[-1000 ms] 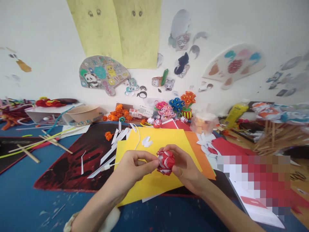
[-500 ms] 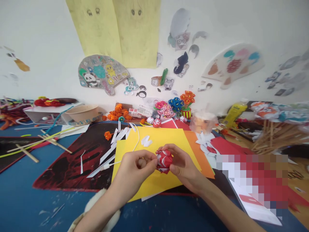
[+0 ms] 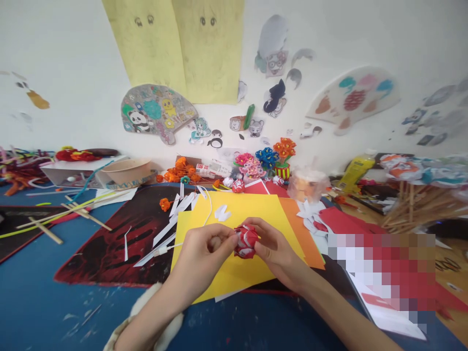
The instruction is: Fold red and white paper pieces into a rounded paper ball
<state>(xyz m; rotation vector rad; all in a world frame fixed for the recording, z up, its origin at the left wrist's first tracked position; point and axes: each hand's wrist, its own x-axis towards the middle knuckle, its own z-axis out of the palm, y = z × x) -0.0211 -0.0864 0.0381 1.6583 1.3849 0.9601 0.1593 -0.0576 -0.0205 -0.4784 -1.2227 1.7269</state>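
Note:
Between my hands is a folded red and white paper ball [image 3: 244, 242], held up over the yellow paper sheets [image 3: 252, 207]. My left hand [image 3: 210, 251] pinches its left side between thumb and index finger. Around its right side curl the fingers and thumb of my right hand [image 3: 276, 248]. The far side of the ball is hidden. A small folded white paper piece [image 3: 222, 213] lies on the yellow sheet beyond my hands. Farther back, a similar red and white ball [image 3: 238, 185] rests at the sheet's far edge.
White paper strips [image 3: 164, 229] and a white cable [image 3: 171, 248] lie to the left on a dark mat [image 3: 106, 253]. Orange paper [image 3: 307, 239] and red paper [image 3: 340, 224] are on the right. A yellow bottle [image 3: 356, 170] and a plastic cup [image 3: 309, 183] stand at the back.
The paper ball has turned slightly in my fingers and shifted a little to the left. Both hands keep their hold on it.

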